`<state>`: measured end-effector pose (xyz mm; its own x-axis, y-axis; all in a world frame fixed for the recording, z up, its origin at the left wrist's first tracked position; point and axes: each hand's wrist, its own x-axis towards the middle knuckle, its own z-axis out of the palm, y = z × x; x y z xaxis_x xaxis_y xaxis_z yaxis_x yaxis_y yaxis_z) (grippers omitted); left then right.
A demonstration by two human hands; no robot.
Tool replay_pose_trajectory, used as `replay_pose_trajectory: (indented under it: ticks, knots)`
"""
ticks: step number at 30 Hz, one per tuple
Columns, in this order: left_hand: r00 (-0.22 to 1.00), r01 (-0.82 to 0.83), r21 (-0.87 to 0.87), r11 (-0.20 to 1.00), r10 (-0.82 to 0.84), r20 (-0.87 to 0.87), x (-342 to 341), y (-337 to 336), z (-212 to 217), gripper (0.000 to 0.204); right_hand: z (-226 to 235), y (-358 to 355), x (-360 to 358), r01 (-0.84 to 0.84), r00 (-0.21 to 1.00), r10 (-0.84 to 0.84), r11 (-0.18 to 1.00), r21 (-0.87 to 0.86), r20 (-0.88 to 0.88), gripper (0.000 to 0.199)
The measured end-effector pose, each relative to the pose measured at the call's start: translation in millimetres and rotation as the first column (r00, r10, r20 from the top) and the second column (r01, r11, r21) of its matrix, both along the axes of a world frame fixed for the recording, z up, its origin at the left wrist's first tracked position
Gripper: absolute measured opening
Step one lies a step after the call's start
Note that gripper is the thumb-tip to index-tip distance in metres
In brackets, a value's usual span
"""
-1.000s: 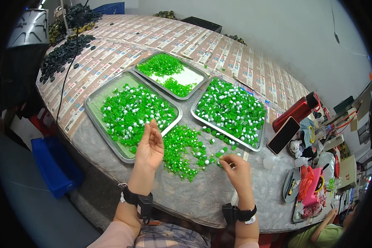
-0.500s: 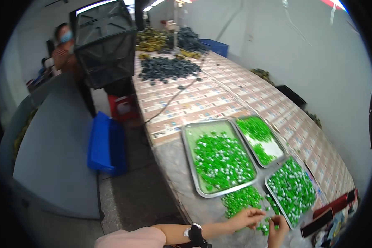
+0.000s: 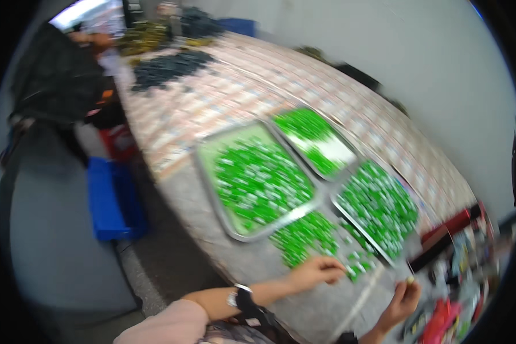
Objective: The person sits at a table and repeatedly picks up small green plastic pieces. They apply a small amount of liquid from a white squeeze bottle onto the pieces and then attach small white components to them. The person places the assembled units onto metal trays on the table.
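Observation:
My left hand is over the near part of the table, beside a loose pile of small green pieces. Its thumb and fingers are pinched together; whatever may be between them is too small to make out. Several green and silvery-white pieces lie just right of its fingertips. My right hand is farther right, below the tray of green and white pieces. Its fingers are closed, with a tiny pale spot at the tips that I cannot identify.
A large metal tray holds mixed green and white pieces; a smaller tray behind holds green ones. At right lie a dark red object and blurred clutter. Dark pieces are heaped at the far end. A blue bin stands left.
My right hand has moved right, away from my left hand. The view has shifted, so the table appears farther left and higher. The black crate and the person at far left have moved.

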<state>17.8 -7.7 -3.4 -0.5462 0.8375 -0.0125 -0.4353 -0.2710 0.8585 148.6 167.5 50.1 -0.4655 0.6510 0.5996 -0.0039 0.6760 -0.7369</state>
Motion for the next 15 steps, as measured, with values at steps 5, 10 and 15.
replay_pose_trajectory:
  ticks: [5, 10, 15]
  knots:
    - [0.989, -0.104, -0.109, 0.989, 0.114, 0.091, -0.5, -0.5, 9.5, 0.015, 2.2, 62.1, 36.0, 0.363, 0.88, -0.379, 0.926, -0.109, -0.287, 0.008]
    - [0.974, -0.105, -0.131, 0.986, 0.129, 0.189, 7.6, 9.8, 10.8, 0.01, -33.5, 94.9, 48.7, 0.418, 0.899, -0.431, 0.899, -0.132, -0.083, 0.023]
    - [0.98, -0.058, -0.123, 0.991, 0.08, 0.182, 7.7, 5.6, 9.5, 0.01, -79.3, 120.3, 36.7, 0.309, 0.802, -0.294, 0.949, 0.06, 0.52, 0.026]
